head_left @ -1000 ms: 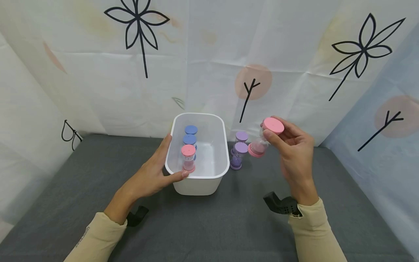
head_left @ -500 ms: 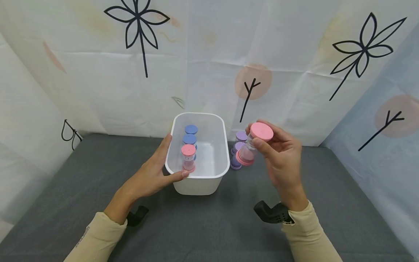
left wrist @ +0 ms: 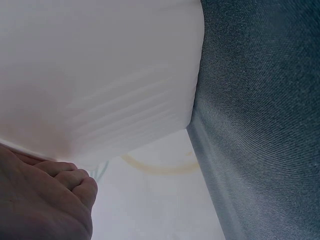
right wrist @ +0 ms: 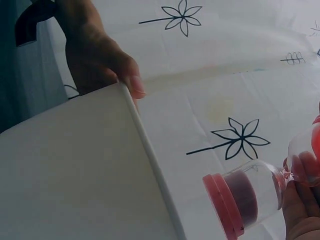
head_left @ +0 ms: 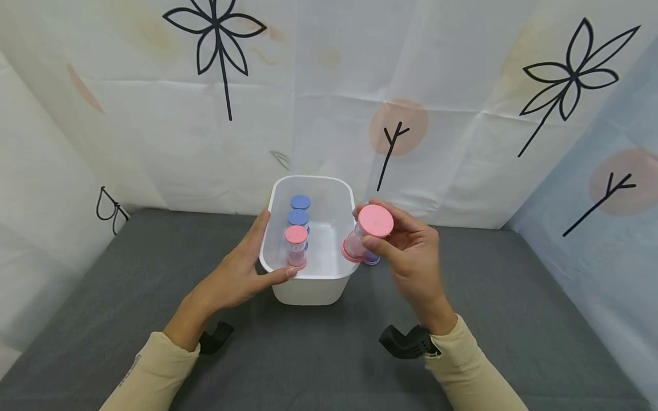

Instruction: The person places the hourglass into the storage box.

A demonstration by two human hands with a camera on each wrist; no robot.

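Note:
My left hand (head_left: 239, 277) grips the left side of a white plastic bin (head_left: 308, 292), its thumb over the near rim. In the left wrist view, the fingers (left wrist: 70, 180) lie along the bin's outer wall. My right hand (head_left: 413, 257) pinches a pink-capped sand timer (head_left: 376, 221) around its middle, tilted, overlapping the bin's right rim in the head view. Pink sand (right wrist: 243, 197) sits in its lower bulb. Inside the bin, along the left wall, stand a smaller-looking pink sand timer (head_left: 296, 236) and two blue ones (head_left: 298, 217) behind it.
A purple sand timer (head_left: 371, 260) on the grey cloth-covered table (head_left: 319, 354) shows its base beside the bin, mostly hidden by my right hand. Behind the table hangs a white printed cloth (head_left: 329, 125); a bluish one (head_left: 606, 257) closes the right side.
My right hand has carried the pink sand timer leftward and slightly down, from right of the purple timers to the bin's right rim, covering those timers. The left hand stays on the bin.

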